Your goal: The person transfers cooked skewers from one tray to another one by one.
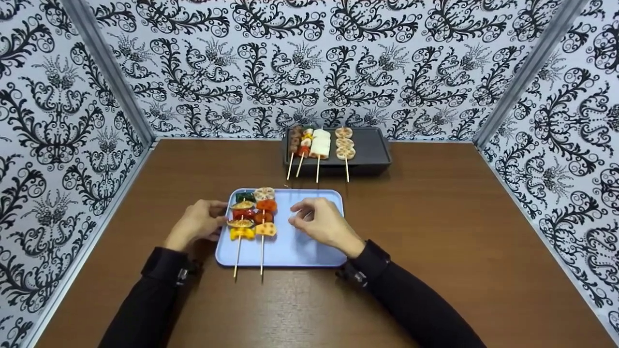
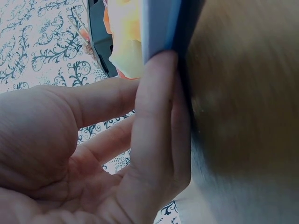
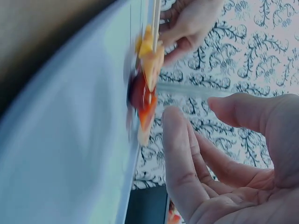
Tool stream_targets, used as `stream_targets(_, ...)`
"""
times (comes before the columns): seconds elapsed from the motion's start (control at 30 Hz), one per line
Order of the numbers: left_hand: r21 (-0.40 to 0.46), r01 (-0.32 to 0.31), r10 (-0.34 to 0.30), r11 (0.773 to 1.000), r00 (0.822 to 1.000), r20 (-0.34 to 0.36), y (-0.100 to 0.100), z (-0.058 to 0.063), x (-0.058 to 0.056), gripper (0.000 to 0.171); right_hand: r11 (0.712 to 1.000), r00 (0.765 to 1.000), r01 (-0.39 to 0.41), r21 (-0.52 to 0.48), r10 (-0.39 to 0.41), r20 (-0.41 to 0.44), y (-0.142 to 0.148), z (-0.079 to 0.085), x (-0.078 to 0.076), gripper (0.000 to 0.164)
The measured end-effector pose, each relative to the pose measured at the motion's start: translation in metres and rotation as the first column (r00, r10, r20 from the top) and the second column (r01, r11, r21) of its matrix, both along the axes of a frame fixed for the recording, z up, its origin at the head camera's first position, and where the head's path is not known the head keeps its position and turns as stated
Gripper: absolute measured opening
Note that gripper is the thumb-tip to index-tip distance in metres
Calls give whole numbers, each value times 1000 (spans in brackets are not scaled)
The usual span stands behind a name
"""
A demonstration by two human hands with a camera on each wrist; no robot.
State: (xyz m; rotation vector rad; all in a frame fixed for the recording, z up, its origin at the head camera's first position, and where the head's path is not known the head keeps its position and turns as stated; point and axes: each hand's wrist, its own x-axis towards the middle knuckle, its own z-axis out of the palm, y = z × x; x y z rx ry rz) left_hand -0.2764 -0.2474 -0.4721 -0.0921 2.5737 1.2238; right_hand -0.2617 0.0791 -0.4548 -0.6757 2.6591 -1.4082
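Observation:
A light blue tray (image 1: 300, 251) lies on the table with two skewers on its left part. The left skewer (image 1: 243, 214) carries yellow, red and dark green pieces between browned slices. Beside it, the right skewer (image 1: 264, 217) has a lotus root slice, orange and red pieces and a spotted pale orange piece. My left hand (image 1: 197, 223) holds the tray's left rim; in the left wrist view its fingertips meet the tray edge (image 2: 158, 28). Above the tray's right half hovers my right hand (image 1: 321, 222), thumb and fingers apart, with nothing between them.
Behind the tray stands a dark grill plate (image 1: 370, 147). On it lie a meat skewer (image 1: 294, 140), a mixed skewer (image 1: 305, 142), a white-piece skewer (image 1: 320, 143) and a lotus root skewer (image 1: 345, 143), sticks toward me. Patterned walls enclose the brown table (image 1: 435, 232).

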Motion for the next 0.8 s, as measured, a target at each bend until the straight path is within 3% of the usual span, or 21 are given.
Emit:
stream_targets(0.3, -12, -13, 13, 1000, 1000, 20, 1, 0, 1, 49, 996, 988, 80, -32, -83, -133, 24, 8, -12, 36)
stream_targets(0.8, 13, -23, 22, 1000, 999, 34, -1, 1, 0, 50, 971, 953, 203, -129, -227, -202, 61, 16, -32, 58)
